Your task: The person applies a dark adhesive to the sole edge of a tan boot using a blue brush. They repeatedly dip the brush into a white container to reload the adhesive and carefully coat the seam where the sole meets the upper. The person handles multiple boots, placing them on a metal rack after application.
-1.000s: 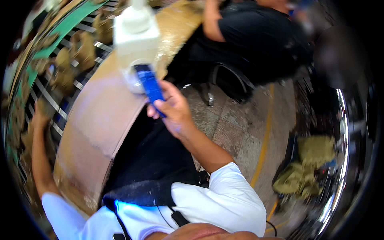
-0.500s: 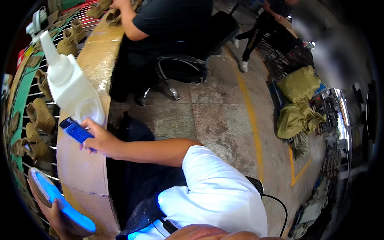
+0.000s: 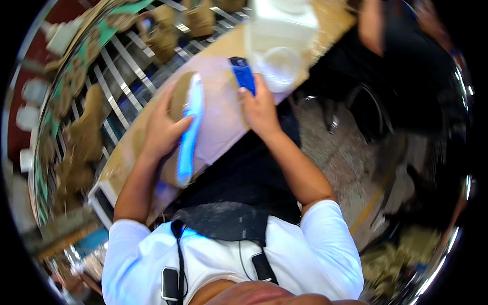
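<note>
My left hand (image 3: 161, 127) is closed around a tan shoe (image 3: 178, 99), thumb on its sole edge. The shoe is turned on its side, its pale sole (image 3: 189, 142) shining bright blue under the light. To the right, my right hand (image 3: 262, 111) grips a flat blue brush-like tool (image 3: 245, 77) with a dark end, pointing away from me; motion blur hides its tip. Just beyond that hand, a round translucent cup (image 3: 280, 66) is joined to a white plastic bottle (image 3: 254, 35). The tool and the shoe are apart.
A cardboard-covered ledge (image 3: 218, 134) runs under both hands. Left of it is a rack of metal bars (image 3: 114, 99) with several tan shoes (image 3: 84, 140). A co-worker in dark clothes (image 3: 417, 56) sits at the far right near a black chair (image 3: 373, 109).
The view has swung left. My left hand has brought the shoe up from the lower left to the front of my body. My right hand still holds the blue tool by the cup.
</note>
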The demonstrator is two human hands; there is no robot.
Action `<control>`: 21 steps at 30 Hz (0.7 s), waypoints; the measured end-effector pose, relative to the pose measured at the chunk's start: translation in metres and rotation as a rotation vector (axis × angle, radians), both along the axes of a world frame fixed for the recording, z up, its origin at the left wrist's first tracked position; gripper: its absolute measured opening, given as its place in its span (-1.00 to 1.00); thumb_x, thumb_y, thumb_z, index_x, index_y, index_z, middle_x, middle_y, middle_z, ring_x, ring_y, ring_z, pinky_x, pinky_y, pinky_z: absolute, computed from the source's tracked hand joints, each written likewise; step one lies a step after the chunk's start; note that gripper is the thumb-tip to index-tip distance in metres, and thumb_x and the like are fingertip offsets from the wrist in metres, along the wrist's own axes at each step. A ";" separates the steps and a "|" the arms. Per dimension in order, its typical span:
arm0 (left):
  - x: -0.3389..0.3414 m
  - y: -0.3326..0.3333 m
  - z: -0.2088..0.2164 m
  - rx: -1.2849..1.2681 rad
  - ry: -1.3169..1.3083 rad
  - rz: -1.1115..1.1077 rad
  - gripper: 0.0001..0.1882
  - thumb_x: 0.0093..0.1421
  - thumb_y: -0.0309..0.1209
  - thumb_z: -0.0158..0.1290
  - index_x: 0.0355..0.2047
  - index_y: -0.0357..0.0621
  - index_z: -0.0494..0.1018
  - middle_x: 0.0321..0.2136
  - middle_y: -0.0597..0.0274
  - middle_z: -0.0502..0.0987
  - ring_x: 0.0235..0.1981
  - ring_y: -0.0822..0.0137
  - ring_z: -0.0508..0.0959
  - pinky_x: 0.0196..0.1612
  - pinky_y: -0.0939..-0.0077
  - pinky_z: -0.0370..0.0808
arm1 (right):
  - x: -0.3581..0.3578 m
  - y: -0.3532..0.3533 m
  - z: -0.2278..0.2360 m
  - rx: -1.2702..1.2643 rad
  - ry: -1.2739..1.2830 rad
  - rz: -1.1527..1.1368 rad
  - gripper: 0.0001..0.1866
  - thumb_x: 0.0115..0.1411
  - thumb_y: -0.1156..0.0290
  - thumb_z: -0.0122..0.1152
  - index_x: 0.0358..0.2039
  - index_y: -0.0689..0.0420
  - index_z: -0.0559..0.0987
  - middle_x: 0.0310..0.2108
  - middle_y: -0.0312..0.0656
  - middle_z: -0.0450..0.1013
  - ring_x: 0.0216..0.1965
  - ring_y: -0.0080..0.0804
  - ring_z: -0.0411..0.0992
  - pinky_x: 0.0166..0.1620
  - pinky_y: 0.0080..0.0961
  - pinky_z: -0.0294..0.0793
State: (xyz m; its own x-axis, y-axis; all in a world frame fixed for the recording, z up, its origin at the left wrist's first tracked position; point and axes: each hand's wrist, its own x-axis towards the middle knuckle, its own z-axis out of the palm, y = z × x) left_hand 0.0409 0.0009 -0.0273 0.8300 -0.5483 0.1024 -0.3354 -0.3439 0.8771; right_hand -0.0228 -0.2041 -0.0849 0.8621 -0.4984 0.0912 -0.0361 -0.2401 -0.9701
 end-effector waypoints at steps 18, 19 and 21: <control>-0.002 0.001 0.001 0.108 0.016 0.094 -0.18 -0.20 -0.33 0.17 0.14 -0.25 0.19 -0.01 -0.06 0.39 0.01 0.19 0.41 0.08 0.45 0.26 | 0.049 0.053 0.003 -0.464 -0.029 0.123 -0.75 0.04 0.59 0.06 -0.21 0.21 0.37 -0.37 0.12 0.43 -0.31 0.16 0.40 -0.25 -0.12 0.37; -0.001 0.001 0.000 0.107 0.015 0.092 -0.18 -0.20 -0.33 0.17 0.14 -0.25 0.19 -0.01 -0.06 0.39 0.01 0.18 0.41 0.08 0.45 0.27 | 0.049 0.053 0.005 -0.471 -0.018 0.126 -0.74 0.04 0.58 0.07 -0.21 0.21 0.37 -0.37 0.12 0.43 -0.32 0.16 0.40 -0.26 -0.12 0.37; -0.001 0.001 0.001 0.126 0.006 0.100 -0.18 -0.20 -0.33 0.17 0.14 -0.24 0.19 0.00 -0.06 0.39 0.02 0.18 0.40 0.09 0.44 0.26 | 0.049 0.054 0.007 -0.482 0.006 0.138 -0.74 0.03 0.58 0.07 -0.21 0.21 0.36 -0.38 0.11 0.43 -0.33 0.16 0.40 -0.27 -0.10 0.38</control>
